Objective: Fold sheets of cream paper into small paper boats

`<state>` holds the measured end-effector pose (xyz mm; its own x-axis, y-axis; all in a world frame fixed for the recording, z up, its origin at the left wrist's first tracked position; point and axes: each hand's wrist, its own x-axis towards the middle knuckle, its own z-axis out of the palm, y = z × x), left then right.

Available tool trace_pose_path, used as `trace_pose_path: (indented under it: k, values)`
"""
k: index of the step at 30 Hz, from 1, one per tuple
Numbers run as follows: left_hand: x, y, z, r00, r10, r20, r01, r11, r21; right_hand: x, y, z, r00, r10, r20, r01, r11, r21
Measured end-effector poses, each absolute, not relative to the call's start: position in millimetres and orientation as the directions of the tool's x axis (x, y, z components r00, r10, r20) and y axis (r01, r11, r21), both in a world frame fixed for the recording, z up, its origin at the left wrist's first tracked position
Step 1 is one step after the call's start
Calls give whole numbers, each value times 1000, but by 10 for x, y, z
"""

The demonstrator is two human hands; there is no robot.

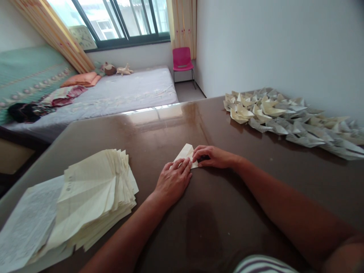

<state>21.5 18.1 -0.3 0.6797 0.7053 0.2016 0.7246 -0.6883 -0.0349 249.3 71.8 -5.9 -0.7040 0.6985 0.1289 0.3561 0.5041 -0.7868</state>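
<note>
A small piece of folded paper (185, 151) lies on the brown table, partly covered by both hands. My left hand (175, 179) rests flat on its near left part, fingers stretched out and pointing away from me. My right hand (214, 156) is at the paper's right edge, thumb and fingertips pinched together on it. To the left of my hands sits a thick stack of yellowed paper sheets (88, 185), the top one creased. Many folded paper boats (267, 108) stand crowded together at the table's far right.
The glossy brown table (153, 142) reflects the window light. White printed sheets (31, 216) stick out from under the yellowed stack. Beyond the table are a bed (136, 89) and a pink chair (182, 60). A white wall runs along the right side.
</note>
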Motion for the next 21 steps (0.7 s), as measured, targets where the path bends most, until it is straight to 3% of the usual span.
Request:
trace_pose_path:
  k: [8, 21]
  values:
    - [225, 165, 7, 655, 739, 159, 749, -662, -10, 2396, 678, -70, -631, 764, 135, 414, 479, -774]
    - [229, 163, 21, 624, 763, 172, 776, -630, -19, 2562, 684, 128, -815, 573, 90, 412, 682, -604]
